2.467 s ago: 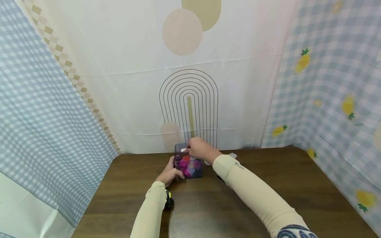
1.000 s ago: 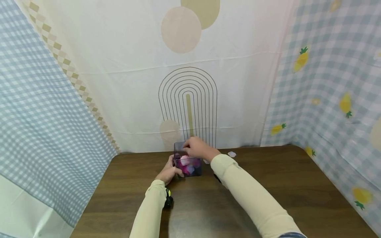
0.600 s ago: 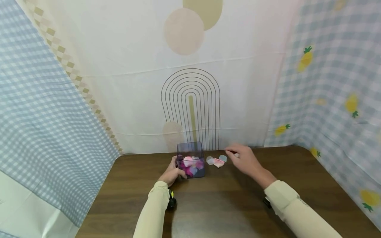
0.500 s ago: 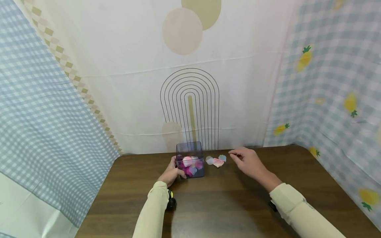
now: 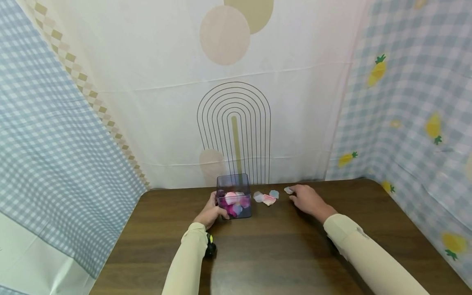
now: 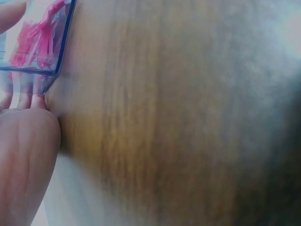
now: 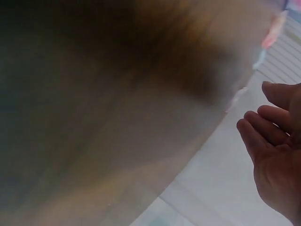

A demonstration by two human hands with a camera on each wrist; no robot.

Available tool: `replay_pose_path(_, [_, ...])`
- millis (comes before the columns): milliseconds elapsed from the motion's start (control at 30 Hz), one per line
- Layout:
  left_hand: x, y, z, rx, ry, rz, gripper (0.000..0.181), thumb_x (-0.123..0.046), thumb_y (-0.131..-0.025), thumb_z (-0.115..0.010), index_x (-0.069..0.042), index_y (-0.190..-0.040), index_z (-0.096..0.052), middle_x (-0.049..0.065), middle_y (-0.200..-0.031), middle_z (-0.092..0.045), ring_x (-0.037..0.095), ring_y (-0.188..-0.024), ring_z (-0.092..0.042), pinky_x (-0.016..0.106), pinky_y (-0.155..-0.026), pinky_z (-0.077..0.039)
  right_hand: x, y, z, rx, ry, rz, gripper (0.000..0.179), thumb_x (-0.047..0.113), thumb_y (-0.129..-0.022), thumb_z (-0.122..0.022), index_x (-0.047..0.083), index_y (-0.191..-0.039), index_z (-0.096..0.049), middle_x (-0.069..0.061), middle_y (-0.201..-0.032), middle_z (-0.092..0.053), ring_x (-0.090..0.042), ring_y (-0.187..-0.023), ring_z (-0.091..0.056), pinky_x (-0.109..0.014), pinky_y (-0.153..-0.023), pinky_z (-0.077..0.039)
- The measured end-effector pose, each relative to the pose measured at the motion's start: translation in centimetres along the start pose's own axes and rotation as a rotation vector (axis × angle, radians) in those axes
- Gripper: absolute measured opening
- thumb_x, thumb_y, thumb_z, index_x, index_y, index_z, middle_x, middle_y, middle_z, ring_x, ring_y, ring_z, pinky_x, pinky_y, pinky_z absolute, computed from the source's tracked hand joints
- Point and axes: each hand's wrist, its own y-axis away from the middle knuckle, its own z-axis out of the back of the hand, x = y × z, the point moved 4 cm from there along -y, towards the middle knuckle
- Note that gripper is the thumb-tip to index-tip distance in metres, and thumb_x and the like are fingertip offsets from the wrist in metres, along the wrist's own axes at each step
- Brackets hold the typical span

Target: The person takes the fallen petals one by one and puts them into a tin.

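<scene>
A clear, purple-tinted plastic box (image 5: 233, 179) stands near the table's back edge, with several pink, magenta and pale petals (image 5: 231, 198) in it. My left hand (image 5: 209, 213) grips its left side, thumb across the front; in the left wrist view fingers show through the box wall. To the right, my right hand (image 5: 309, 200) has a fingertip at a pale petal (image 5: 288, 190) on the table. Thumb and fingers stand apart in the right wrist view. Between box and right hand lie a whitish petal (image 5: 258, 197), a pink one (image 5: 268, 200) and a bluish one (image 5: 274, 194).
The brown wooden table (image 5: 250, 250) ends at a white printed curtain (image 5: 166, 135) close behind the box. Checked cloth hangs at the left (image 5: 62, 147) and, with pineapples on it, at the right (image 5: 405, 123).
My right hand has left the box and moved right, down to the pale petal at the table's back. The pink and bluish petals beside the box have come into view. My left hand keeps its grip.
</scene>
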Motion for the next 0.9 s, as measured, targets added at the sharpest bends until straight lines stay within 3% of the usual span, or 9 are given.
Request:
replay_pose_path(100, [0.0,0.1,0.0,-0.002,0.002,0.009,0.1,0.006,-0.061,-0.071,-0.008,-0.152,-0.031,0.02,-0.153,-0.045,0.03,-0.133,-0.05,0.046,-0.117,-0.038,-0.4,-1.2,-0.8,0.082,0.031,-0.027,0.015,0.014,-0.103,-0.065,0.004,-0.107,-0.075,-0.016,-0.102,-0.078,-0.031,-0.091,-0.072,-0.048,-0.082,-0.058])
replay_pose_path(233, [0.0,0.2,-0.1,0.004,0.004,0.015,0.099,0.006,-0.061,-0.071,-0.008,-0.151,-0.031,0.019,-0.152,-0.045,0.03,-0.132,-0.05,0.044,-0.117,-0.038,-0.4,-2.6,-1.4,0.136,0.071,-0.053,0.02,0.014,-0.104,-0.062,0.009,-0.087,-0.07,-0.007,-0.076,-0.065,-0.021,-0.07,-0.053,-0.04,-0.072,-0.048])
replay_pose_path(333, [-0.1,0.2,-0.1,0.009,0.009,0.012,0.097,0.006,-0.062,-0.071,-0.008,-0.149,-0.032,0.019,-0.151,-0.044,0.03,-0.132,-0.051,0.044,-0.116,-0.039,-0.1,-3.3,-1.6,0.131,0.129,-0.053,0.018,0.011,-0.102,-0.063,0.007,-0.088,-0.074,-0.006,-0.08,-0.069,-0.02,-0.073,-0.061,-0.04,-0.074,-0.055])
replay_pose_path(433, [-0.2,0.3,0.0,0.002,0.018,0.011,0.096,0.006,-0.062,-0.071,-0.008,-0.149,-0.033,0.019,-0.15,-0.045,0.031,-0.132,-0.051,0.044,-0.116,-0.039,0.2,-3.8,-1.6,0.116,0.198,-0.039,0.013,0.007,-0.098,-0.066,0.003,-0.094,-0.077,-0.012,-0.09,-0.076,-0.027,-0.083,-0.073,-0.046,-0.081,-0.061])
replay_pose_path(600, [-0.2,0.2,-0.1,0.001,0.02,0.009,0.099,0.007,-0.061,-0.071,-0.008,-0.151,-0.032,0.019,-0.151,-0.045,0.032,-0.134,-0.05,0.047,-0.118,-0.038,0.3,-4.0,-1.8,0.103,0.266,-0.03,0.008,0.003,-0.094,-0.068,0.002,-0.097,-0.076,-0.016,-0.095,-0.078,-0.034,-0.091,-0.076,-0.048,-0.084,-0.063])
replay_pose_path(733, [-0.1,0.0,-0.1,0.0,0.024,0.011,0.101,0.008,-0.061,-0.071,-0.009,-0.152,-0.032,0.018,-0.153,-0.045,0.031,-0.135,-0.049,0.047,-0.12,-0.036,0.4,-3.9,-1.5,0.082,0.256,-0.029,0.01,0.005,-0.097,-0.066,0.003,-0.097,-0.076,-0.014,-0.094,-0.077,-0.033,-0.091,-0.076,-0.047,-0.084,-0.063])
replay_pose_path(900, [0.0,0.0,0.1,0.003,0.026,0.003,0.101,0.008,-0.061,-0.071,-0.009,-0.152,-0.031,0.019,-0.153,-0.046,0.03,-0.133,-0.052,0.044,-0.116,-0.04,2.2,-4.1,-0.1,-0.055,0.177,0.051,0.019,0.012,-0.103,-0.064,0.005,-0.09,-0.076,-0.008,-0.079,-0.073,-0.026,-0.078,-0.073,-0.045,-0.075,-0.061])
